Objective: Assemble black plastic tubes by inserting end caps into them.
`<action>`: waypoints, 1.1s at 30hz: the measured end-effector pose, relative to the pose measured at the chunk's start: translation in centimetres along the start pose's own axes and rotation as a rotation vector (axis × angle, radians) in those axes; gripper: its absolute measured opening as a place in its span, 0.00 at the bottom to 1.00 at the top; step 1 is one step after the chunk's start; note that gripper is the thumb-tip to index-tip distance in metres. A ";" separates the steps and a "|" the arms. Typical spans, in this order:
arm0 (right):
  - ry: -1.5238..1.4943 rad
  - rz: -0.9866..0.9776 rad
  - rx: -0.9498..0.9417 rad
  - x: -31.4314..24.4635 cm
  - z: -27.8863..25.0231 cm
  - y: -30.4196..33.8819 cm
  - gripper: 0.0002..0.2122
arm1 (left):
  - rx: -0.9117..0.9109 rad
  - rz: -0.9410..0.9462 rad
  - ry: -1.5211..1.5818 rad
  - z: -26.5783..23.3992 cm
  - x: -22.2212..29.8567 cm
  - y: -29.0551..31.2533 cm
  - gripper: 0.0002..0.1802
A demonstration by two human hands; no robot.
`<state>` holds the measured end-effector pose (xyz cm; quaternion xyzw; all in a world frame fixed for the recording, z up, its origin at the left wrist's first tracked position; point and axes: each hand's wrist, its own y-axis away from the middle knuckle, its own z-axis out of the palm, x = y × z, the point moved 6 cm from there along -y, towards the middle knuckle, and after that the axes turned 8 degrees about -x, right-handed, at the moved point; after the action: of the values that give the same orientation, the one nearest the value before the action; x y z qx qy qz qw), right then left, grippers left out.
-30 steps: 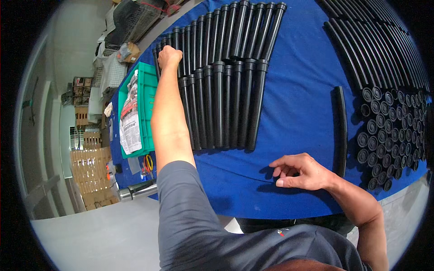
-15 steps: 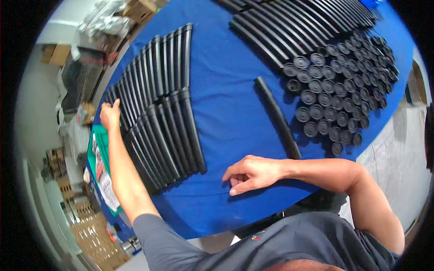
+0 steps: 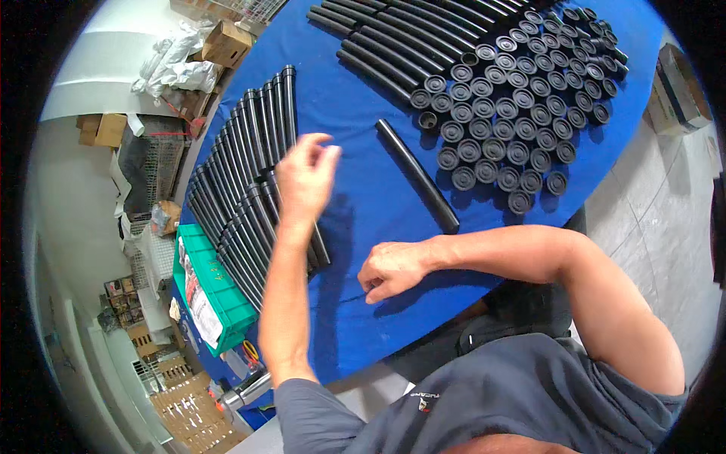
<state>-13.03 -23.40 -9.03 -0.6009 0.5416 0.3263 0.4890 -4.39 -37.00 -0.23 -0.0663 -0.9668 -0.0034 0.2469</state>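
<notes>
My left hand [image 3: 306, 179] is above the right end of two rows of black tubes [image 3: 246, 140] lying on a blue cloth. Its thumb and forefinger are apart, with nothing seen between them. The hand and forearm hide some of the near row. My right hand [image 3: 392, 268] rests on the cloth, its fingers loosely bent and holding nothing that I can see. Beyond it a single black tube [image 3: 417, 175] lies aslant. To the right are many round black ringed caps [image 3: 495, 150], standing close together, with one hollow-topped piece [image 3: 428, 119] at their left edge.
More black tubes [image 3: 408, 45] lie side by side at the far edge. A green plastic bin [image 3: 219, 276] with papers on its side stands at the table's left edge, near scissors [image 3: 250, 352]. Cardboard boxes [image 3: 227, 43] are beyond; another box [image 3: 678, 91] is at right.
My left hand has moved right, from the left end of the tube rows to their right end. My right hand stays on the cloth. The whole view has shifted, showing more of the green bin.
</notes>
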 end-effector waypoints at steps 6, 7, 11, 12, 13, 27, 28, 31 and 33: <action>0.137 -0.088 0.038 -0.1 0.4 -0.4 0.16 | -0.274 0.040 0.019 8.9 4.9 2.0 0.19; 0.179 -0.086 0.026 0.3 0.7 -0.6 0.15 | -0.276 0.039 0.016 9.3 5.4 2.0 0.19; 0.154 -0.191 0.108 0.1 1.0 -0.1 0.14 | -0.325 -0.096 0.066 10.7 5.9 2.2 0.20; 0.156 -0.200 0.105 0.1 1.2 0.0 0.14 | -0.319 -0.108 0.072 10.7 5.8 2.2 0.20; 0.246 -0.183 0.094 0.0 1.4 0.1 0.14 | -0.330 -0.139 0.048 10.5 5.8 2.0 0.21; 0.360 -0.044 -0.051 -0.3 1.8 -0.2 0.15 | -0.127 0.013 -0.010 7.8 5.7 -0.1 0.14; 0.338 -0.090 0.012 0.3 1.8 -0.1 0.15 | -0.055 0.191 0.019 8.5 7.7 -0.8 0.13; 0.298 -0.169 0.101 0.7 2.2 -0.4 0.16 | -0.068 0.208 0.018 9.9 8.2 -2.5 0.13; 0.280 -0.196 0.133 0.8 2.1 -0.5 0.17 | -0.096 0.184 -0.057 10.5 7.9 -3.2 0.13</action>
<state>-12.08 -21.71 -10.29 -0.6569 0.5634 0.1537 0.4769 -16.66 -38.75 -5.63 -0.1668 -0.9619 -0.0251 0.2151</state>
